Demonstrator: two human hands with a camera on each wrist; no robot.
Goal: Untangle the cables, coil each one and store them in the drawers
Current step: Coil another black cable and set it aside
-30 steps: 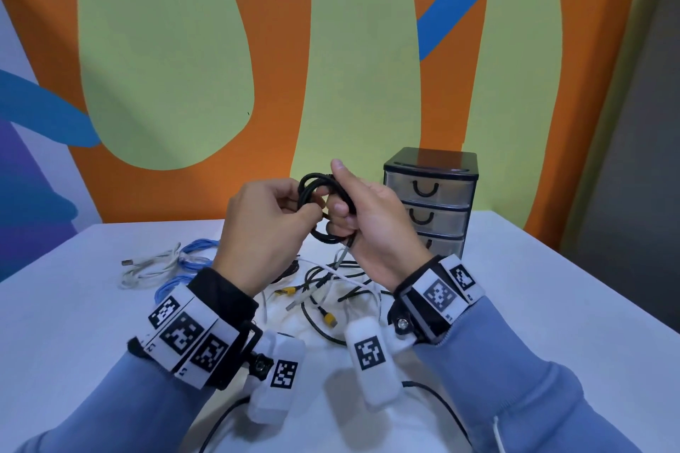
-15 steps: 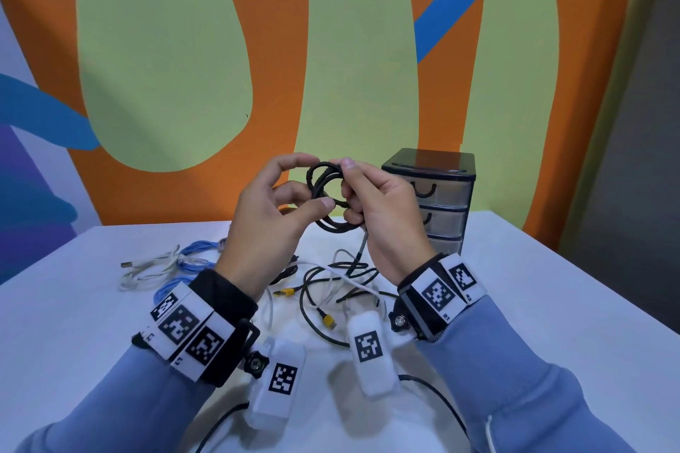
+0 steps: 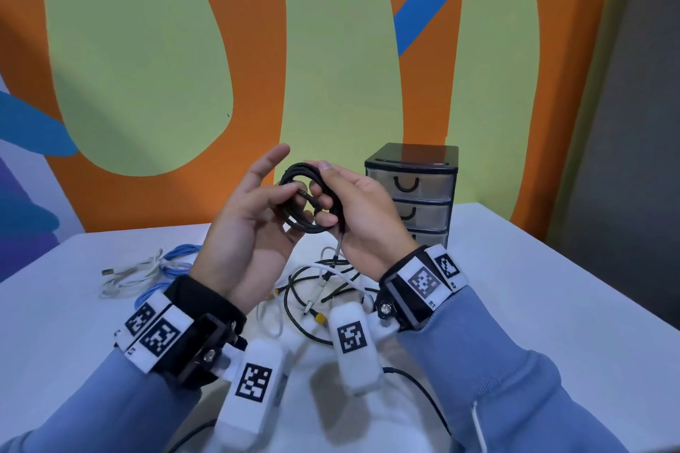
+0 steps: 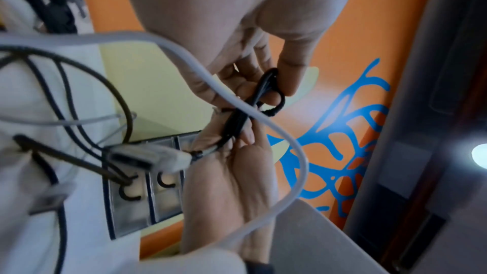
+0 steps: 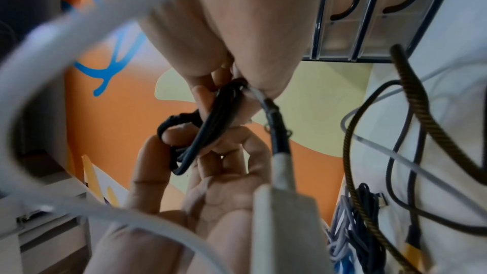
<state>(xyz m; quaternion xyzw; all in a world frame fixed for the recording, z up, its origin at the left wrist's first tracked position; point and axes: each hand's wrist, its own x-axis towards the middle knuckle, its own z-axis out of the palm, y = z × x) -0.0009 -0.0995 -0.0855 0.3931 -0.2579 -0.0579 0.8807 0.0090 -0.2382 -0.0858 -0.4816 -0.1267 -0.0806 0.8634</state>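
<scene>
A black cable (image 3: 307, 173) wound into a small coil is held up in front of the wall, above the table. My right hand (image 3: 331, 188) grips the coil, thumb on top and fingers curled through it. My left hand (image 3: 274, 189) faces it palm up; its thumb and lower fingers pinch the coil's left side (image 4: 272, 82) while the index finger points up, free. The cable's silver plug (image 3: 336, 256) hangs below the right hand. The three-drawer unit (image 3: 412, 158) stands behind the right hand with its visible drawers shut.
A tangle of black, white and yellow-tipped cables (image 3: 316, 290) lies on the white table (image 3: 533, 305) under my hands. White and blue cables (image 3: 147, 268) lie to the left. The painted wall is close behind.
My left hand has loosened from a fist around the coil, turned palm up and stretched its index finger out. The right hand still grips the coil, which has turned a little.
</scene>
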